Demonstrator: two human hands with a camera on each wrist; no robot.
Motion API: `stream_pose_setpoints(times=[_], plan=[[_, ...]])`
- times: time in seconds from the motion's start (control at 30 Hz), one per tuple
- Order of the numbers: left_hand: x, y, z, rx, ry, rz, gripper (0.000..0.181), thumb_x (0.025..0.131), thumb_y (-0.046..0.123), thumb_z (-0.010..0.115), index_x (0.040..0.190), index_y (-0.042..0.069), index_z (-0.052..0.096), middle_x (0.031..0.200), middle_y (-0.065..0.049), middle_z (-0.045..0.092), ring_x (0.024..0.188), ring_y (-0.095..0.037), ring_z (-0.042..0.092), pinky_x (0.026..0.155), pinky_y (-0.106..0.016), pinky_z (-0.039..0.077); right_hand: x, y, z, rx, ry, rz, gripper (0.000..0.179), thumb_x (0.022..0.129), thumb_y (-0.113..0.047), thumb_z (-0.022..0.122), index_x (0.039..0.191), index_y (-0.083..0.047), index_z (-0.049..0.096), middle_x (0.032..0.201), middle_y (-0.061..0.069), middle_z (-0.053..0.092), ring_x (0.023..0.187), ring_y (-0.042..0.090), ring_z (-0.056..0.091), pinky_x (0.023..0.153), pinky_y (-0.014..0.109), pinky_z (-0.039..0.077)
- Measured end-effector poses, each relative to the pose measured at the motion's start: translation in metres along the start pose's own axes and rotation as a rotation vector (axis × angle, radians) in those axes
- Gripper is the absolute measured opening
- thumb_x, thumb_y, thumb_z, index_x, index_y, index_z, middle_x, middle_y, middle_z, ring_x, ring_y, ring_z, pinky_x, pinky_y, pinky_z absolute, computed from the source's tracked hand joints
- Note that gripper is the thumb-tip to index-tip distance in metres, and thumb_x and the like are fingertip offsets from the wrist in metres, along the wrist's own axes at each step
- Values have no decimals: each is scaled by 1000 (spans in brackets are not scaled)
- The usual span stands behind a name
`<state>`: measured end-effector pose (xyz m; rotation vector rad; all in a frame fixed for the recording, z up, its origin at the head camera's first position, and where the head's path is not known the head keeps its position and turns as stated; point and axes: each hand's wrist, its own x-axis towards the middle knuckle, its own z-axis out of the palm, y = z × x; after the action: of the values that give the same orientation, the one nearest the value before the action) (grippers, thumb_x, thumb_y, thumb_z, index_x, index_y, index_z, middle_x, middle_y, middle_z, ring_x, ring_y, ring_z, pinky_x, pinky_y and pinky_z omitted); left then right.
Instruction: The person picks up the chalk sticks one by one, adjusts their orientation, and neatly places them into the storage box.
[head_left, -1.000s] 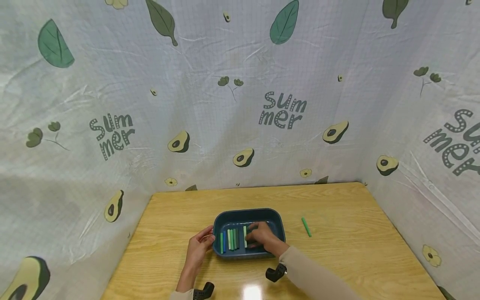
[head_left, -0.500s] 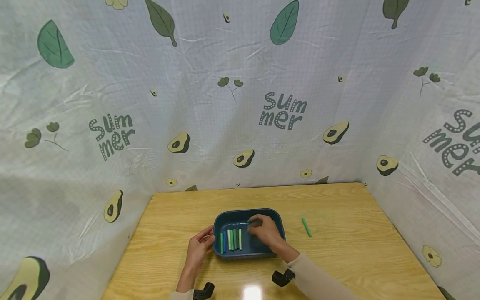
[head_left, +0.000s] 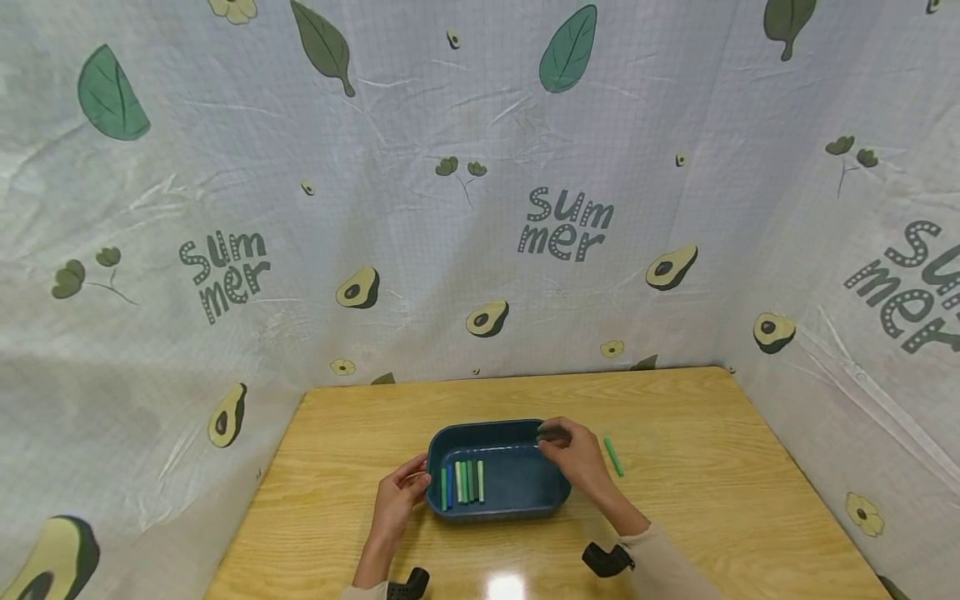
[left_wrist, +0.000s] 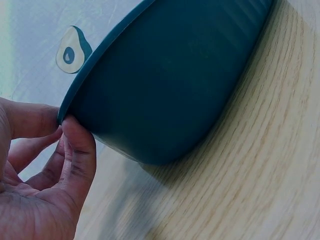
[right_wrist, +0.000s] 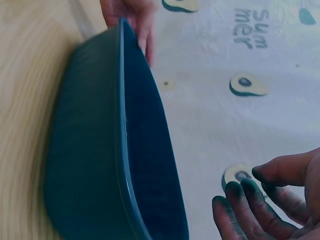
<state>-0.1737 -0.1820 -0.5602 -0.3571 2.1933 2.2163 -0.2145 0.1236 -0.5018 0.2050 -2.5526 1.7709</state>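
My left hand (head_left: 394,500) pinches the rim of a dark blue plastic tub (head_left: 501,516) at its left end; in the left wrist view the thumb and a finger (left_wrist: 80,137) grip the edge. Inside the tub several chalk-like sticks lie side by side at the left, among them a blue stick (head_left: 449,487) and a pale green stick (head_left: 481,482) at the row's right end. Over the tub's right end hovers my right hand (head_left: 581,458), holding nothing. Its fingers are loosely bent, and the fingertips (right_wrist: 233,189) are smudged dark green.
A bright green stick (head_left: 613,457) lies on the wooden table (head_left: 690,467), right of the tub and just beyond my right hand. A white printed sheet (head_left: 420,250) hangs behind the table and along both sides.
The right hand has let go of the pale green stick, which now lies at the end of the row. It has lifted and moved right. The left hand stays on the rim.
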Motion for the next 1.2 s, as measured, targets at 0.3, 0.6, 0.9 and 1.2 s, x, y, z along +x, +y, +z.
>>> stream_pose_setpoints(times=[0.3, 0.6, 0.9, 1.2], plan=[[-1, 0, 1, -5, 9, 1, 43, 96, 1, 58, 138, -5, 52, 127, -26, 55, 99, -13, 63, 75, -26, 56, 0, 16, -33, -76, 87, 3, 26, 87, -7, 72, 113, -5, 68, 101, 10, 73, 91, 22, 70, 70, 25, 56], [-2, -1, 0, -4, 6, 6, 42, 96, 2, 58, 138, -4, 53, 124, -23, 57, 97, -12, 64, 74, -23, 55, 0, 34, -56, -192, 175, -19, 26, 90, -10, 69, 115, -5, 67, 103, 12, 73, 95, 28, 69, 68, 24, 54], [-2, 0, 1, -2, 10, 6, 42, 96, 3, 58, 138, -3, 53, 124, -21, 57, 97, -12, 63, 73, -24, 54, 1, 50, -67, -242, 264, 16, 29, 90, -11, 67, 118, -3, 66, 105, 17, 72, 96, 33, 69, 77, 40, 57], [-2, 0, 0, -5, 8, 1, 43, 96, 4, 59, 138, -4, 52, 128, -23, 55, 97, -11, 64, 73, -22, 55, -1, 66, -68, -197, 326, 87, 31, 92, -12, 66, 121, -1, 63, 110, 20, 70, 99, 34, 68, 81, 43, 56]])
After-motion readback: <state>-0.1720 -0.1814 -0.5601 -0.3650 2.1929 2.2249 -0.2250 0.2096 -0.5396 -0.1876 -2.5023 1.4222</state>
